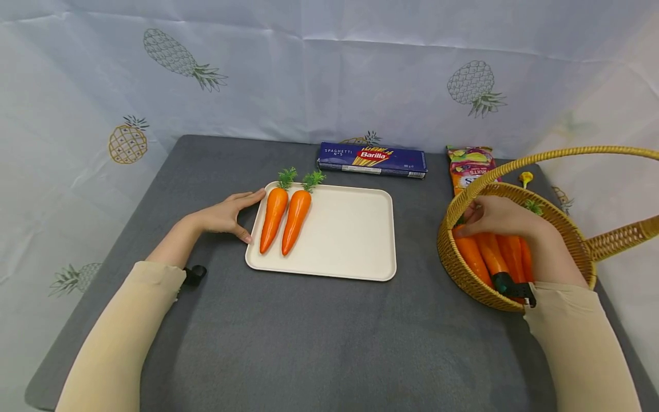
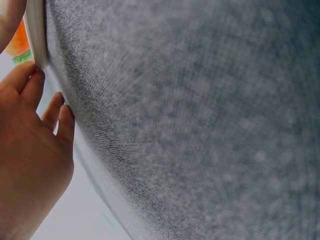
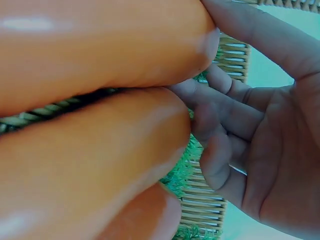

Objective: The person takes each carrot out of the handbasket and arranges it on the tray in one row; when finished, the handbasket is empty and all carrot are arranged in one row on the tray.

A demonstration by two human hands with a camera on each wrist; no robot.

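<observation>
Left hand [image 1: 226, 216] flat and relaxed on the grey bench [image 1: 288, 343], fingers straight, fingertips touching the left rim of the cream tray [image 1: 350, 240]; grasping nothing. In the left wrist view, same hand [image 2: 30, 165] beside the tray's edge [image 2: 36, 35], a sliver of orange showing past it.

On the tray, two carrots side by side at its left end, green tops pointing away: left carrot [image 1: 273, 212] nearest the fingers, right carrot [image 1: 296, 214] just beside it, nearly touching.

Right hand [image 1: 496, 217] down inside the wicker basket [image 1: 463, 269] at the bench's right side, under the arched handle [image 1: 566, 153]. Fingers curled at the leafy ends of the basket carrots [image 1: 491, 254]; in the right wrist view, thumb and fingers [image 3: 220, 125] bent around the end of one carrot [image 3: 100, 50], pressing against it, more carrots packed just below.

At the bench's far edge: blue spaghetti box [image 1: 372, 159], lying flat, and a snack bag [image 1: 468, 166] behind the basket. Behind all, pineapple-print cloth [image 1: 329, 68].
</observation>
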